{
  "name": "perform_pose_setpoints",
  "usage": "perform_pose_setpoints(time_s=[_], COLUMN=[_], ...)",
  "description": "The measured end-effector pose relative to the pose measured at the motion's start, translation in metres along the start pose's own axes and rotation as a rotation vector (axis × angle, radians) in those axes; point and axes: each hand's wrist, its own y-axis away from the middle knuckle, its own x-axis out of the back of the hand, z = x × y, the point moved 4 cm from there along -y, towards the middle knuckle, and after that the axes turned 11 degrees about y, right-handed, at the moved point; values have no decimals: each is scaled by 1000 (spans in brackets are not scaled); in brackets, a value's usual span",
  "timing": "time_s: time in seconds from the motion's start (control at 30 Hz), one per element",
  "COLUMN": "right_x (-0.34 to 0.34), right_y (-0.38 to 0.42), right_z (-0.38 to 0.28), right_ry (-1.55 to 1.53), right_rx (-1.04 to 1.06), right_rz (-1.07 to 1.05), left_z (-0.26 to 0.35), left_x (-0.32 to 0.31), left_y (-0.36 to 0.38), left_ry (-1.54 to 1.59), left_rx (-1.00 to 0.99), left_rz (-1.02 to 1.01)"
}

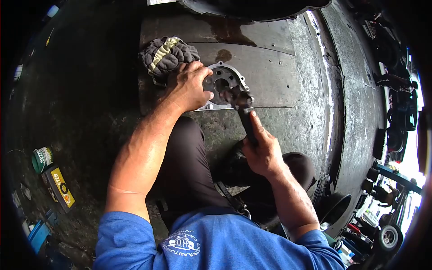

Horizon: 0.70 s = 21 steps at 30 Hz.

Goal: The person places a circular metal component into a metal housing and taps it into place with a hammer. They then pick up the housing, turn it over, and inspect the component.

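Note:
My right hand (264, 153) is wrapped around the black handle of a hammer (246, 118). The hammer's dark head is smeared by motion and hangs over the right side of a round metal housing (234, 73). That housing has a bolt-hole rim and a central opening, and it lies on a flat board. My left hand (186, 85) rests on the housing's left edge, fingers stretched out and thumb spread apart, covering part of it. Just beyond those fingers sits a bunched grey cloth (167, 56) with a pale yellow stripe.
Under the housing is a dark, stained board (270, 81). A large dark curved part (256, 11) stands at the far edge. On the floor at left are a yellow-and-black box (62, 186), a green can (41, 159) and a screwdriver (49, 37). Tools and parts crowd the right.

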Motion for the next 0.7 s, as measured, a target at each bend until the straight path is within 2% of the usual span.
perform_pose_setpoints(time_s=[0.17, 0.2, 0.27, 0.33, 0.47, 0.5, 0.63, 0.7], right_x=[7, -2, -7, 8, 25, 26, 8, 2], right_y=[7, 5, 1, -5, -8, -7, -6, -8], right_z=[-6, -1, 10, 7, 2, 3, 20, 24], right_ry=[-66, 8, -111, -116, -106, -97, -137, -78], right_rx=[138, 84, -137, -165, -127, -181, -167, -83], right_rz=[147, 117, -68, -43, 56, 1, -53, -25], left_z=[-5, -4, 1, 1, -1, 5, 18, 19], left_x=[-4, -4, -2, 0, -5, -4, -3, -5], left_y=[-1, -1, 0, 3, -1, 0, 2, 4], left_ry=[28, 26, 19, 1, -24, -39, -108, -128], left_rx=[-9, -1, 8, 17, 10, 25, 86, 103], left_rz=[23, 26, -31, -31, 22, 35, 31, 17])
